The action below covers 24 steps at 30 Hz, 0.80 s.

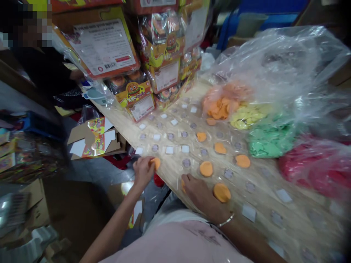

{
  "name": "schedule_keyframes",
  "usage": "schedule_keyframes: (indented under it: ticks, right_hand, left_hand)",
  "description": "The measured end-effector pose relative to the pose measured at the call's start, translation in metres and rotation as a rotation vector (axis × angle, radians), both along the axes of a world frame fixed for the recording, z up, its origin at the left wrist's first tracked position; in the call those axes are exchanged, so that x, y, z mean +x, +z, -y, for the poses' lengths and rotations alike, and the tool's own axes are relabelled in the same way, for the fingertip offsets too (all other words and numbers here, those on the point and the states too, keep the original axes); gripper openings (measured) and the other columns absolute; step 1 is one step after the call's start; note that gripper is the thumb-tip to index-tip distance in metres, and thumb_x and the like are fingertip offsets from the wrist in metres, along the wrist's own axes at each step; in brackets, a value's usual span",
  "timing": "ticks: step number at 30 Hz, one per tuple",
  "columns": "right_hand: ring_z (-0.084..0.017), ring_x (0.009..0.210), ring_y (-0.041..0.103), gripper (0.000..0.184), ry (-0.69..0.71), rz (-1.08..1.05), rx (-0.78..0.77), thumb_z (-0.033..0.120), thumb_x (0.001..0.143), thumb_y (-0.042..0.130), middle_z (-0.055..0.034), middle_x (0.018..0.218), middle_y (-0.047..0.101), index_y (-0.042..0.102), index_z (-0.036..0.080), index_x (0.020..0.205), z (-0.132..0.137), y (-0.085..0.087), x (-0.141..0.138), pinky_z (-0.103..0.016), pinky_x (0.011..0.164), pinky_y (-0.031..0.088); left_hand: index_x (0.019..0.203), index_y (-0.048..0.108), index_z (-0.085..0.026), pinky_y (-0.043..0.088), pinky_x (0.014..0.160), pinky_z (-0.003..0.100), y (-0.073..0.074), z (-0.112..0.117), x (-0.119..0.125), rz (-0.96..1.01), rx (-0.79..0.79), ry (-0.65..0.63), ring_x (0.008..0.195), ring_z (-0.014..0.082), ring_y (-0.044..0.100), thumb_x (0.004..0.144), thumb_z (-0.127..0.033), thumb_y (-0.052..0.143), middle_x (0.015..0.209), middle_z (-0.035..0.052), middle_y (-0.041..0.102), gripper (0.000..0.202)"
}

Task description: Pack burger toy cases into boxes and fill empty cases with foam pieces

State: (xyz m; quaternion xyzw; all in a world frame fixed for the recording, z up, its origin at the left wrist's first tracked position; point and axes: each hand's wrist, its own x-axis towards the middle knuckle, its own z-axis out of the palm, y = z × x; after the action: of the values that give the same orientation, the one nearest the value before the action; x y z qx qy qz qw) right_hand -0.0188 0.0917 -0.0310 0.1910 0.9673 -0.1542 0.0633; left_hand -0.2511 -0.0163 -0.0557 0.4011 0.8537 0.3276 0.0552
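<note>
My left hand [142, 171] is closed on an orange disc [156, 162] at the near-left edge of the wooden table [298, 219]. My right hand [201, 195] lies on the table with its fingers curled over another orange disc [183, 185], of which only a sliver shows. A larger orange disc [222, 192] lies just right of that hand. Several more orange discs [206, 168] sit in clear plastic tray pockets [186, 162] spread in rows, with small white squares [169, 149] among them.
Clear bags hold orange pieces [221, 106], yellow pieces [246, 116], green pieces [270, 140] and red pieces [315, 168] at the right. Stacked burger-toy packs [137, 96] stand at the table's far end. Another person [41, 69] sits at the far left. Cardboard boxes [93, 140] lie on the floor.
</note>
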Motion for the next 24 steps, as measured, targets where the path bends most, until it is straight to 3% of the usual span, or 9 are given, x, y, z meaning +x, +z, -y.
schedule_keyframes:
  ticks: [3, 6, 9, 13, 18, 21, 24]
  right_hand:
    - [-0.025, 0.085, 0.06, 0.018, -0.004, -0.095, 0.078, 0.007, 0.087, 0.051, -0.0094, 0.099, 0.061, 0.057, 0.017, 0.101, 0.004, 0.001, 0.0, -0.035, 0.068, 0.047]
    - [-0.026, 0.09, 0.057, 0.009, -0.032, -0.222, 0.085, 0.014, 0.086, 0.06, -0.0087, 0.097, 0.061, 0.06, 0.017, 0.095, 0.002, -0.004, 0.001, -0.039, 0.078, 0.049]
    - [-0.022, 0.094, 0.056, 0.005, -0.096, -0.409, 0.013, 0.016, 0.086, 0.062, -0.0072, 0.099, 0.062, 0.06, 0.018, 0.091, -0.024, -0.006, 0.001, -0.034, 0.082, 0.048]
    - [-0.018, 0.088, 0.058, 0.014, -0.271, -0.519, 0.036, 0.012, 0.092, 0.048, -0.0072, 0.094, 0.063, 0.061, 0.017, 0.089, -0.111, 0.01, -0.007, -0.028, 0.078, 0.047]
    - [-0.018, 0.097, 0.061, 0.027, -0.586, -0.329, 0.103, 0.024, 0.099, 0.038, -0.0105, 0.106, 0.066, 0.063, 0.016, 0.103, -0.249, 0.032, -0.043, -0.025, 0.083, 0.042]
    - [-0.022, 0.092, 0.063, 0.033, -0.723, -0.18, 0.077, 0.029, 0.098, 0.041, -0.0179, 0.099, 0.068, 0.067, 0.009, 0.099, -0.298, 0.019, -0.063, -0.027, 0.075, 0.043]
    - [-0.023, 0.089, 0.063, 0.03, -0.775, -0.029, 0.044, 0.032, 0.093, 0.05, -0.0183, 0.095, 0.069, 0.068, 0.008, 0.097, -0.317, -0.001, -0.069, -0.027, 0.072, 0.042]
  left_hand:
    - [0.104, 0.064, -0.018, 0.039, 0.089, 0.041, -0.013, 0.003, 0.002, -0.215, 0.05, 0.006, 0.099, 0.0267, 0.055, 0.085, -0.025, 0.054, 0.102, 0.0094, 0.067, 0.023]
    - [0.103, 0.062, -0.016, 0.042, 0.086, 0.037, -0.026, 0.003, 0.0, -0.286, 0.144, -0.129, 0.095, 0.0237, 0.057, 0.091, -0.025, 0.049, 0.099, 0.0092, 0.067, 0.02]
    - [0.108, 0.063, -0.016, 0.042, 0.085, 0.037, -0.035, -0.004, 0.001, -0.339, 0.139, -0.227, 0.091, 0.0232, 0.057, 0.092, -0.025, 0.048, 0.096, 0.0084, 0.066, 0.023]
    - [0.11, 0.065, -0.016, 0.045, 0.079, 0.037, -0.037, -0.02, 0.01, -0.419, 0.087, -0.252, 0.087, 0.0236, 0.055, 0.092, -0.027, 0.048, 0.095, 0.0095, 0.062, 0.027]
    - [0.11, 0.062, -0.018, 0.047, 0.077, 0.035, -0.033, -0.034, 0.019, -0.383, 0.017, -0.334, 0.092, 0.0234, 0.057, 0.09, -0.025, 0.05, 0.101, 0.0078, 0.064, 0.025]
    - [0.103, 0.063, -0.018, 0.047, 0.074, 0.037, -0.028, -0.038, 0.021, -0.337, -0.07, -0.314, 0.086, 0.0242, 0.057, 0.087, -0.024, 0.052, 0.092, 0.007, 0.064, 0.02]
    - [0.099, 0.063, -0.019, 0.047, 0.076, 0.037, -0.024, -0.04, 0.024, -0.284, -0.076, -0.321, 0.087, 0.0238, 0.057, 0.086, -0.021, 0.05, 0.093, 0.0071, 0.064, 0.019]
